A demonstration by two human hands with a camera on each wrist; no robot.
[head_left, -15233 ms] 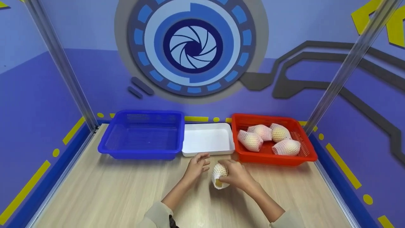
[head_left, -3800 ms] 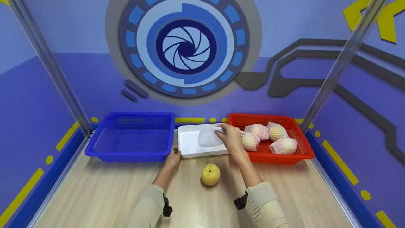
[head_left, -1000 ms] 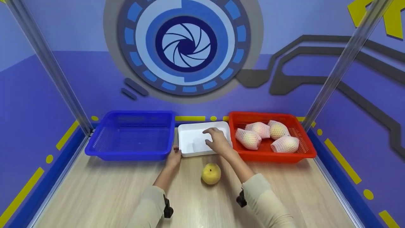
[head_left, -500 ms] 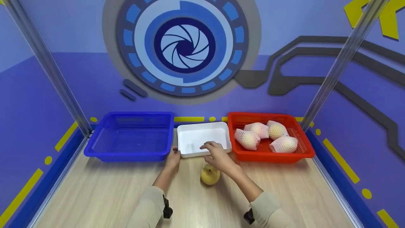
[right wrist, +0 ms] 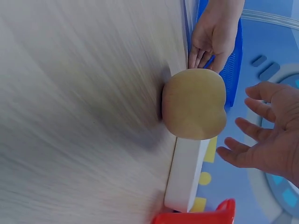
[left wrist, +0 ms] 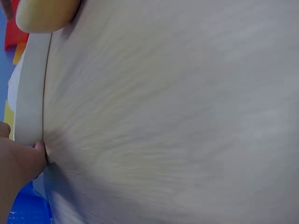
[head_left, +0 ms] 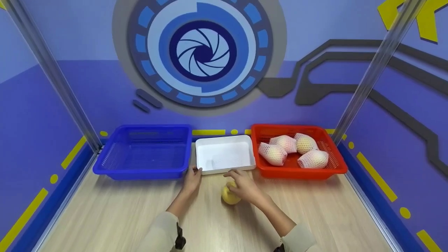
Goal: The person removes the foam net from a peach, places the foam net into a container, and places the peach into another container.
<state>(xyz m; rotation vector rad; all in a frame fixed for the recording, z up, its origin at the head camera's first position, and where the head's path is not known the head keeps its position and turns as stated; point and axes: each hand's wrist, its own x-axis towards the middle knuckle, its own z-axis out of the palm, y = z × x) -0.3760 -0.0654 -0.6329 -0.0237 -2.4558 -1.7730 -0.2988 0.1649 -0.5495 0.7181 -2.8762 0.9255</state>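
A round yellow fruit [head_left: 230, 196], like an apple or a round pear, sits bare on the table. My right hand [head_left: 245, 187] hovers over its upper right side; in the right wrist view the spread fingers [right wrist: 254, 133] stand apart from the fruit [right wrist: 194, 103]. My left hand [head_left: 191, 180] is at the front left corner of the white tray [head_left: 225, 171], fingertips against or very near it. In the left wrist view the thumb [left wrist: 40, 150] meets the tray's end [left wrist: 30, 112]. A faint white foam net [head_left: 224, 161] lies flat in the tray.
Left of the tray stands a blue basket [head_left: 141, 172]. On the right, a red basket [head_left: 301, 171] holds several fruits in foam nets [head_left: 273, 154]. A patterned wall [head_left: 210, 115] rises behind, with metal posts [head_left: 381, 63] at the sides.
My right hand let go of the foam net into the tray, then moved back towards me to the fruit. My left hand has shifted only slightly at the tray's corner.
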